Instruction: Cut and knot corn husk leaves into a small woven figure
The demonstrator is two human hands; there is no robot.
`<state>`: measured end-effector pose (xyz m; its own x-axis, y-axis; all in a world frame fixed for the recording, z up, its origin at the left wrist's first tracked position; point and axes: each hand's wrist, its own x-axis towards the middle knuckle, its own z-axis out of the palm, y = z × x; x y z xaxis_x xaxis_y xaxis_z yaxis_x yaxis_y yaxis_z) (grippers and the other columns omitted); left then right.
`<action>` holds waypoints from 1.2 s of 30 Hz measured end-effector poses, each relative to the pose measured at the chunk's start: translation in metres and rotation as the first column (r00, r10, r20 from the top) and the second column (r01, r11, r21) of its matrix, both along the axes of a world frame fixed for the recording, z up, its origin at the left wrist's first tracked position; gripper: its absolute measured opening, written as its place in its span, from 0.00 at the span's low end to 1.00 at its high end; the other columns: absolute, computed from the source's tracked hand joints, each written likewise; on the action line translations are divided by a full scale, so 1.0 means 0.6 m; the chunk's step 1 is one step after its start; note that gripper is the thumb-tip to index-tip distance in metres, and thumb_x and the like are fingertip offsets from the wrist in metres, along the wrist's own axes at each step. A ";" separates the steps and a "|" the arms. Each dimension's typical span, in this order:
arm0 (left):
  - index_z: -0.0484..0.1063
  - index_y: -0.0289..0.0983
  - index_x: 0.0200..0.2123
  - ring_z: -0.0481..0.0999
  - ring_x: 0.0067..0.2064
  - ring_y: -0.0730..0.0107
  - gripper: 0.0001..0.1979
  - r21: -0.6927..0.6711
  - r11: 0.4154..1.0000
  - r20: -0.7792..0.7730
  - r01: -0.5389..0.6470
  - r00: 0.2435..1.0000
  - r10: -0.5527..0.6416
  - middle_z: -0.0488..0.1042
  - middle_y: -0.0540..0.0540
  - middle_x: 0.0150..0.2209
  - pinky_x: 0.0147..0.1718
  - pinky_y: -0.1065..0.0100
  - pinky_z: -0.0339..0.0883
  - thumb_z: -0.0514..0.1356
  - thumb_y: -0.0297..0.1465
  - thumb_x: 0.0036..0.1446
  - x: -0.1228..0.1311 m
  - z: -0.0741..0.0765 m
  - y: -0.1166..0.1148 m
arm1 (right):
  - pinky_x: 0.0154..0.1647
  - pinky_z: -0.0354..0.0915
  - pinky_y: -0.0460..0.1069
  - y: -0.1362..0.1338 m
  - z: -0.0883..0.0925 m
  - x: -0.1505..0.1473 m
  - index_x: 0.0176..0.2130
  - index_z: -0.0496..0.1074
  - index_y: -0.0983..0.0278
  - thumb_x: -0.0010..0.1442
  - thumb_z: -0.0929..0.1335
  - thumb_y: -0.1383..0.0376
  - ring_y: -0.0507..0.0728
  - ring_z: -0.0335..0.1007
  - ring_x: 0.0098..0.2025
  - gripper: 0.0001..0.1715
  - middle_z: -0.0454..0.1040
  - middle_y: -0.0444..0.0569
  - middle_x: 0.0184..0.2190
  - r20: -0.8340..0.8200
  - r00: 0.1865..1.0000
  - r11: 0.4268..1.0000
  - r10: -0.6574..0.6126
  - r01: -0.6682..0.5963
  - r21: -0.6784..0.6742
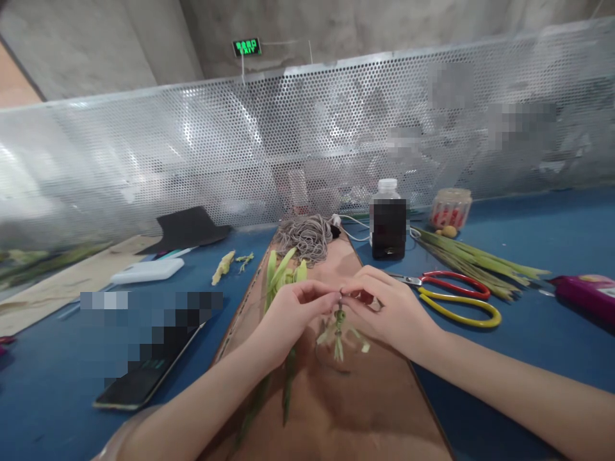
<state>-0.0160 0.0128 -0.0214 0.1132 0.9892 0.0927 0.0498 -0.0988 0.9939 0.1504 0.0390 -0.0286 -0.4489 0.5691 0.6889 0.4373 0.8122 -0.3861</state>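
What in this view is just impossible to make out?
Head view only.
Top of the green leaf piece: covered by the pinching fingertips of the left hand and right hand.
Label of the bottle: blurred out.
Upper end of the phone: under a pixelated block.
The pink object: cut off by the right edge.

Green lit sign [246, 46] on grey concrete wall [346, 25]: "EXIT", with smaller characters above it, unreadable. Dark-labelled plastic bottle [388, 224]: label blurred, unreadable.
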 end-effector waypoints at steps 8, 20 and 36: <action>0.72 0.34 0.27 0.67 0.29 0.74 0.08 0.003 0.999 0.084 -0.052 0.995 0.052 0.71 0.49 0.26 0.34 0.71 0.61 0.61 0.33 0.46 0.006 -0.007 0.002 | 0.26 0.61 0.44 0.002 0.000 -0.002 0.32 0.70 0.64 0.55 0.63 0.71 0.49 0.62 0.27 0.06 0.69 0.47 0.29 -0.002 1.000 0.996 0.029 -0.029 0.085; 0.71 0.34 0.26 0.68 0.28 0.77 0.06 -0.028 0.999 0.200 -0.044 0.979 0.048 0.70 0.50 0.28 0.32 0.73 0.62 0.62 0.31 0.45 0.010 -0.001 0.000 | 0.26 0.61 0.44 -0.005 0.005 -0.003 0.31 0.67 0.65 0.53 0.63 0.74 0.49 0.60 0.26 0.06 0.65 0.46 0.27 0.003 0.998 0.996 0.069 -0.069 0.050; 0.70 0.34 0.27 0.69 0.30 0.75 0.05 -0.004 1.000 0.207 0.016 0.978 -0.015 0.70 0.50 0.28 0.34 0.72 0.64 0.61 0.31 0.47 0.006 -0.007 0.000 | 0.25 0.59 0.43 -0.004 0.008 -0.004 0.29 0.66 0.65 0.52 0.63 0.75 0.48 0.58 0.26 0.06 0.63 0.44 0.26 -0.011 0.997 0.997 0.077 -0.077 0.009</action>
